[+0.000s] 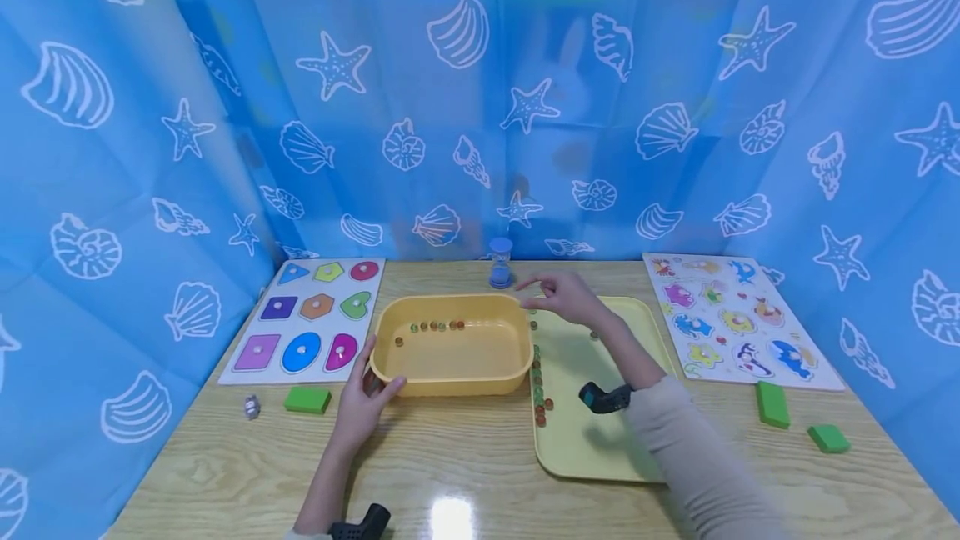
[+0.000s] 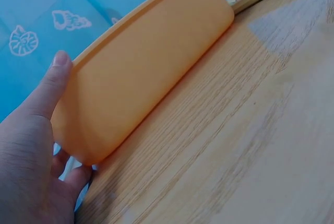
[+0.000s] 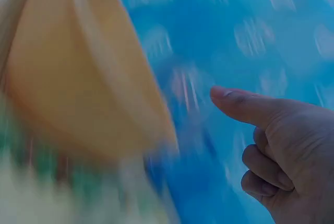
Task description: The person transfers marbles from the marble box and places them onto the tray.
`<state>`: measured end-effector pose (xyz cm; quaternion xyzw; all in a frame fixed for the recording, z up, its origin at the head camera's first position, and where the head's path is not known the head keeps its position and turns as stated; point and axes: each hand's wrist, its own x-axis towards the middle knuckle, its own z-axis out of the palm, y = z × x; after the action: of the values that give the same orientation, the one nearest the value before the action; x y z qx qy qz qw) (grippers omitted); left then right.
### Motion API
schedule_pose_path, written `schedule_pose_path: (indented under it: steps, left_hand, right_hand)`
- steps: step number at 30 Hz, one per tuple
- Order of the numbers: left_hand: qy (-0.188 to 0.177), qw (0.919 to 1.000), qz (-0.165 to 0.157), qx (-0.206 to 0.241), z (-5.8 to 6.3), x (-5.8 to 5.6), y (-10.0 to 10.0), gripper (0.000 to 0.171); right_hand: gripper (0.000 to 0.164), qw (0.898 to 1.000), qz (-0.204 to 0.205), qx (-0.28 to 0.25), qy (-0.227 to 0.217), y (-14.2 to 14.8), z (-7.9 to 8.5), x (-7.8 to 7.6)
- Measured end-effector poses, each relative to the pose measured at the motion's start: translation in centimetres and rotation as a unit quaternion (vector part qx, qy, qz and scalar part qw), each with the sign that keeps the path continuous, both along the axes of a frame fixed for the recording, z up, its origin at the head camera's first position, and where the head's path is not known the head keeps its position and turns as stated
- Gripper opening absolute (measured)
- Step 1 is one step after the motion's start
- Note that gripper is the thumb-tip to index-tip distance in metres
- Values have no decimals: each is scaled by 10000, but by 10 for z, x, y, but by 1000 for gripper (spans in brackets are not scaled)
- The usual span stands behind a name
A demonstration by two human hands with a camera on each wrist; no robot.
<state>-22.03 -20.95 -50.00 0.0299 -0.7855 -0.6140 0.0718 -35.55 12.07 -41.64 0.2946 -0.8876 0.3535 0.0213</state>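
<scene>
A yellow-orange plastic basin point(image 1: 465, 363) stands left of a pale yellow tray point(image 1: 577, 452). Several small round beads point(image 1: 442, 327), green and reddish brown, form a short row inside the basin, with one brown bead point(image 1: 399, 342) apart. My left hand point(image 1: 358, 413) grips the basin's near left corner; in the left wrist view its thumb point(image 2: 57, 72) lies along the outer wall. Above the basin's far right corner hovers my right hand point(image 1: 566, 297), thumb and index finger stretched out and apart, with nothing visible between them. More beads point(image 1: 538, 392) line the tray's left edge.
A shape puzzle board point(image 1: 296, 317) is at the left, an animal puzzle board point(image 1: 738, 319) at the right. Green blocks point(image 1: 307, 400) lie near both boards. A blue sand timer point(image 1: 500, 263) stands behind the basin, before a blue curtain point(image 1: 465, 98). A small silvery figure point(image 1: 252, 407) sits at left.
</scene>
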Motion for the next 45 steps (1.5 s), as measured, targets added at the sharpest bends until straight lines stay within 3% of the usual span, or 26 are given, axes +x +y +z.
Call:
schedule_pose_path:
  steps: [4, 7, 10, 13, 18, 21, 24, 30, 35, 38, 42, 45]
  left_hand:
    - [19, 10000, 16, 8, 1, 0, -4, 77]
    - [83, 10000, 40, 16, 1, 0, -6, 78]
    - [174, 9998, 10, 27, 0, 0, -6, 78]
    - [237, 9997, -74, 61, -2, -1, -4, 78]
    - [203, 9997, -120, 83, -6, -3, 1, 76]
    - [200, 9997, -86, 106, -6, -3, 3, 75]
    - [242, 9996, -102, 120, -6, -3, 3, 75]
    - [247, 9996, -71, 100, -4, -1, -2, 78]
    - [164, 9999, -34, 23, -4, 1, -3, 79]
    - [134, 9999, -20, -32, -4, 2, -3, 79]
    - [85, 9999, -31, -83, -2, 1, -1, 79]
    - [67, 9999, -41, -113, -1, 2, 1, 79]
  right_hand:
    - [32, 9957, 931, -13, 1, -77, 12, -5]
    - [30, 9899, 1398, 222, -35, -125, 5, -8]
    - [27, 9858, 1570, 547, -244, -158, -10, -9]
    - [24, 9836, 1487, 947, -382, -177, -24, -7]
    - [20, 9784, 1299, 1610, -20, -191, -42, -5]
    - [16, 9738, 1328, 1834, 221, -195, -46, -5]
    - [13, 9760, 1359, 1698, 103, -192, -43, -3]
    - [19, 9882, 1411, 565, -207, -157, -17, -2]
    - [27, 9964, 822, 227, -26, -80, -1, -3]
    - [23, 9992, 262, 259, 151, -24, -8, -4]
    - [17, 9978, -394, 463, 269, 45, -33, -2]
    - [16, 9947, -668, 766, 168, 81, -52, 4]
